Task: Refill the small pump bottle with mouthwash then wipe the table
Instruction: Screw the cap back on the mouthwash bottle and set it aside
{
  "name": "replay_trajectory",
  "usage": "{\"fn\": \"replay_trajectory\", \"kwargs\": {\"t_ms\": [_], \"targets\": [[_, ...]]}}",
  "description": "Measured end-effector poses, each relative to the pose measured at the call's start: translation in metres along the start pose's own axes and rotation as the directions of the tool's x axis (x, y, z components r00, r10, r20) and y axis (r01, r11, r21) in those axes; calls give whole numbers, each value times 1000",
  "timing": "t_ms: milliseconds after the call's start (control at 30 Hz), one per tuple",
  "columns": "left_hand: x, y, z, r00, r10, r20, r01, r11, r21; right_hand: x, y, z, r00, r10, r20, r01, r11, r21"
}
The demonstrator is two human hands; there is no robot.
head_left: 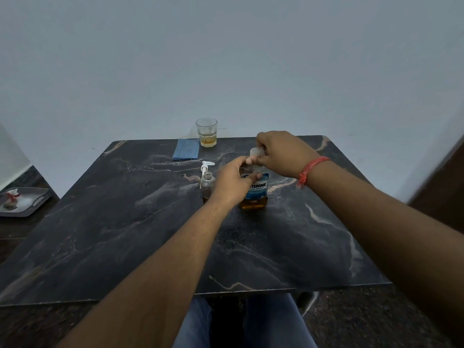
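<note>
A mouthwash bottle (256, 192) with a blue label and amber liquid stands upright on the dark marble table (125, 222). My left hand (233, 183) grips its shoulder. My right hand (278, 151) is closed over its pale cap (255, 152) from above. Just left of it stands the small clear bottle (208, 183), uncapped, with some brown liquid at the bottom. The white pump head (206, 167) lies behind the small bottle, its tube beside the neck. A folded blue cloth (186, 149) lies at the table's far edge.
A glass (206, 133) with a little amber liquid stands at the far edge, right of the cloth. A grey tray (25, 200) with small items sits low at the left, off the table. A wall rises behind the table. My knees are under the near edge.
</note>
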State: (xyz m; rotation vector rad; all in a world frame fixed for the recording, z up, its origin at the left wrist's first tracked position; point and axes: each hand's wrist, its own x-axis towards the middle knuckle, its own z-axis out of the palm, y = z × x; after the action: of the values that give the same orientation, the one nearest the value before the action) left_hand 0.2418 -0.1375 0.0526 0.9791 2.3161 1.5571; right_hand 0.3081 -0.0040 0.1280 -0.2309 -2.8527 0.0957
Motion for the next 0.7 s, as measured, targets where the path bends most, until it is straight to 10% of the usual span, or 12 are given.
{"fn": "replay_trajectory", "kwargs": {"t_ms": [700], "targets": [[-2,3,-1,1000,10,23,-10,1000,-6,-8,-9,4,996,81,-34,-76,989,125]]}}
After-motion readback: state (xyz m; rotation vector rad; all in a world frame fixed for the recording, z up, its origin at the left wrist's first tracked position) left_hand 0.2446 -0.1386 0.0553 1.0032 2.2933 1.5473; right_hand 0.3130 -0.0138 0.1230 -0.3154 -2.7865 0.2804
